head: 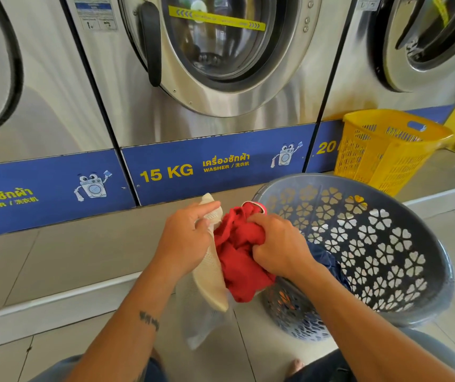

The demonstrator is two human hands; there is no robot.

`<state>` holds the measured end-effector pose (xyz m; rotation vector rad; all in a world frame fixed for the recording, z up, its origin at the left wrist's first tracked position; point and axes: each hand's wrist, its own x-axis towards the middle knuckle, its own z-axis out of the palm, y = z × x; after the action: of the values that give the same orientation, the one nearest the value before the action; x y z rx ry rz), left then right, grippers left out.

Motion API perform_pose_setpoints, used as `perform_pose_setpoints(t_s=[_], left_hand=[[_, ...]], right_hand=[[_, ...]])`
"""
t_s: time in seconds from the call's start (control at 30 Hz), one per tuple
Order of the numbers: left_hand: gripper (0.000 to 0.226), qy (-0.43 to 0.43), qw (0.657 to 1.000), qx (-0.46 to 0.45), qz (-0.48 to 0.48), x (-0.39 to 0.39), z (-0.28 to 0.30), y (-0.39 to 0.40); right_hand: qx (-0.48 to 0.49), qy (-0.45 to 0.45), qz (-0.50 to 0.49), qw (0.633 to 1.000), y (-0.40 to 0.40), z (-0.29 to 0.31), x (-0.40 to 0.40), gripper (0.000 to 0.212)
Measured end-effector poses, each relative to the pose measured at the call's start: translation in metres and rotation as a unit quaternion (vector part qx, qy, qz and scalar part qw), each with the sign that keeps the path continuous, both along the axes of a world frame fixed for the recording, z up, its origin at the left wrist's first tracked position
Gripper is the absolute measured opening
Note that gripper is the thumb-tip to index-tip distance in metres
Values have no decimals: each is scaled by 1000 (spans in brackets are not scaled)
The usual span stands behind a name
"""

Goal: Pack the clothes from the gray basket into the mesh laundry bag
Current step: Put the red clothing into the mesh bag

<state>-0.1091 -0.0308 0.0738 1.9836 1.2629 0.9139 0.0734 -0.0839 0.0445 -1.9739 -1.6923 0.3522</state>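
Hands grip red garment, mesh bag hanging vertical.

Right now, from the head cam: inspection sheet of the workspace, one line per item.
Surface: tiled floor with a raised step along the washers.
Job's things: gray basket tilted toward the person, dark blue cloth inside; red garment at the mouth of the mesh laundry bag.
Clutter: yellow basket on the step.
Grippers: left hand holds the bag's edge; right hand grips the red garment.
Cables: nothing seen.
Surroundings: steel washers, doors shut.
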Motion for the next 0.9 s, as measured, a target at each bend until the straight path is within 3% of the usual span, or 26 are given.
perform_pose_setpoints(t_s=[0.13, 0.27, 0.33, 0.4, 0.5, 0.6, 0.7, 0.83, 0.9], left_hand=[[44, -44, 999, -13, 10, 0, 1, 6], [45, -90, 995, -32, 7, -3, 9, 2], [44, -100, 994, -35, 3, -4, 11, -2], [43, -107, 994, -36, 3, -4, 11, -7], [44, -114, 993, -40, 14, -5, 10, -10], [44, -86, 995, -41, 42, -13, 5, -6], [44, -50, 995, -41, 79, -21, -2, 4], [44, -45, 994, -36, 95, -17, -4, 9], [43, -34, 995, -31, 94, -13, -5, 8]], right_hand=[[62, 146, 43, 986, -4, 14, -29, 51], [-24, 315, 90, 945, -7, -2, -50, 68], [-69, 358, 96, 926, -3, -13, -57, 66], [-99, 328, 120, 932, 2, -22, -63, 59], [-200, 216, 157, 943, 4, -24, -64, 43], [-244, 173, 183, 936, 9, -30, -63, 42], [-194, 120, 185, 956, 15, -38, -58, 61], [-51, 139, 101, 984, 13, -49, -50, 51], [-50, 79, 78, 993, 7, -56, -52, 65]])
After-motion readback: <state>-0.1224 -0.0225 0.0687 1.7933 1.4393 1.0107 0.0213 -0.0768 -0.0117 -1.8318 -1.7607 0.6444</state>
